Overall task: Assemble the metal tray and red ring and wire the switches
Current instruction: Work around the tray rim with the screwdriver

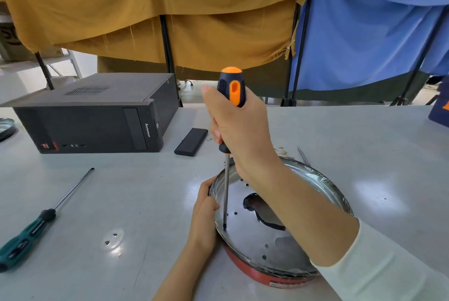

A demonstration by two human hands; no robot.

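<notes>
The metal tray [279,240] sits inside the red ring [262,274] on the grey worktop [145,203], near and right of centre. The tray floor carries several small holes and one larger irregular cut-out.

The right hand [240,128] grips the orange-and-black screwdriver [230,96] by its handle, fingers wrapped round it. The tool stands nearly upright, and its tip rests on the tray floor close to the left rim. The right forearm crosses above the tray, with a white sleeve [379,264] at the near right.

The left hand [205,208] holds the left rim of the tray, fingers curled over the edge.

A green-handled screwdriver [36,227] lies on the worktop at the near left, its shaft pointing far and right. A black computer case [97,116] lies on its side at the far left. A small black rectangular block [192,141] lies just right of the case. Mustard cloth [158,8] and blue cloth [364,33] hang behind the worktop
</notes>
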